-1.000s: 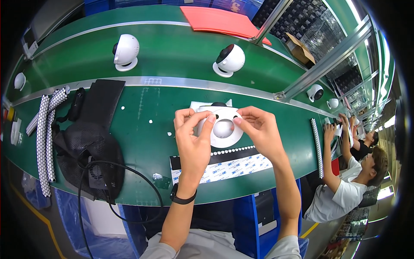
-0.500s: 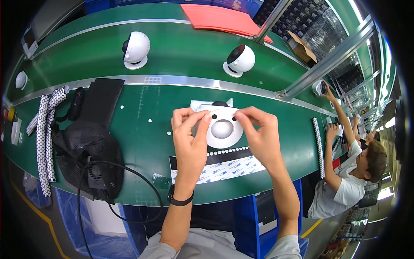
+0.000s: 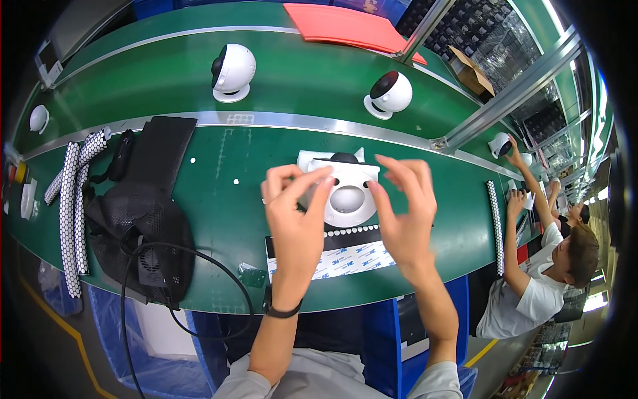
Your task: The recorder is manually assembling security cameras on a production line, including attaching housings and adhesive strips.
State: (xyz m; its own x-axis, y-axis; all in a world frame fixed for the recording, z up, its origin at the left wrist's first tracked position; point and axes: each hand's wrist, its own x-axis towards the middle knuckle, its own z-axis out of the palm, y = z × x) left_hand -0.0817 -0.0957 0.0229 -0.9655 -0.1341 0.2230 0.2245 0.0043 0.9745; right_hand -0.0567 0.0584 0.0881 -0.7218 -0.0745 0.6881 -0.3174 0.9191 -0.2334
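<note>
A white ball-shaped camera lies on the green bench with its round base toward me. Two small black dots sit side by side on the base, near its far edge. My left hand pinches at the base by the left dot, thumb and forefinger close together. At the right dot, the thumb of my right hand touches the base while its other fingers are spread and lifted away. Below the camera lies a black strip with white round dots, beside a white backing sheet with blue print.
Two more white cameras stand on the raised shelf. Honeycomb-patterned tubes, a black mesh bag and a cable lie left. Red foam sheets lie at the back. A co-worker reaches toward another camera at right.
My right forefinger has come off the base and the fingers have spread, leaving the thumb there. My left hand keeps its pinch. The view has shifted slightly.
</note>
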